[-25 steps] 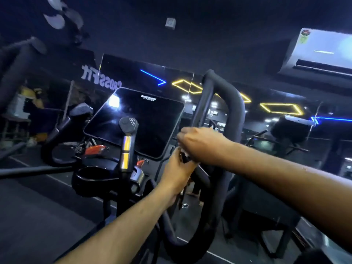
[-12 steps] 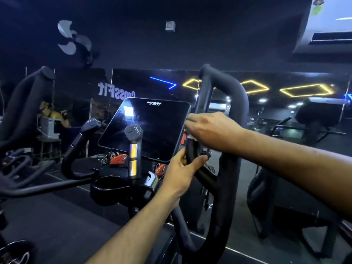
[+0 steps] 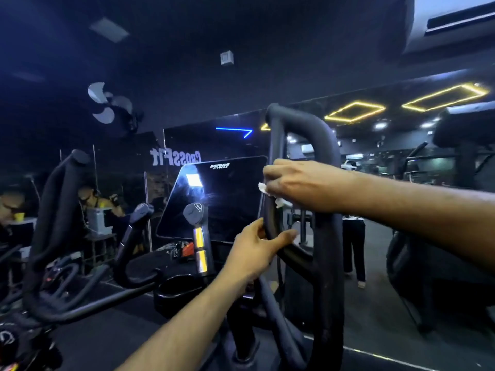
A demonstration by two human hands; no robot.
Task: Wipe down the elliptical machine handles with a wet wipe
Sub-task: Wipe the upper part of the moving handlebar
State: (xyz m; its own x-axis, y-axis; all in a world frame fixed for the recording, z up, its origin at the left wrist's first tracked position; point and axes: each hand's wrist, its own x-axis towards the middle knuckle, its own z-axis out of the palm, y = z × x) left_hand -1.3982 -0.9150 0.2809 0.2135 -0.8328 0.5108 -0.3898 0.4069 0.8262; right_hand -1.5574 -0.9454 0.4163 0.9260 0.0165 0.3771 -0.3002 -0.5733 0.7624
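— So, where is the handle sitting for you right now?

— I'm looking at the looped handle [image 3: 325,145] just right of centre in the frame. Its inner bar [image 3: 276,145] is running nearly upright, from the bend at the top down past both hands, so the long axis I'm judging by is vertical. The thicker outer bar is dropping down on the right side of the loop.

— And the wipe?

— The wet wipe [image 3: 263,189] is showing as a small white scrap, pressed against that inner bar at mid-height. My right hand [image 3: 302,184] is grasping it there, fingers curled round bar and wipe together. It's coming in from the right edge of the frame, across the loop.

— What's the other hand doing?

— My left hand [image 3: 254,250] is gripping the same bar just below, thumb on the near side, fingers wrapped behind. It's reaching up from the bottom centre and, as I read it, steadying the handle.

— Which way would the stroke go, then?

— I'm thinking along the bar's length. The right hand is the one carrying the wipe, with bare bar above it up to the bend. Below, the left hand is blocking the path, so I'm guessing upward is the free direction.

— Anything close by?

— The console screen [image 3: 214,199] is sitting just left of the bar, near the wipe. The other handle [image 3: 57,210] is standing well apart at the left of the frame.
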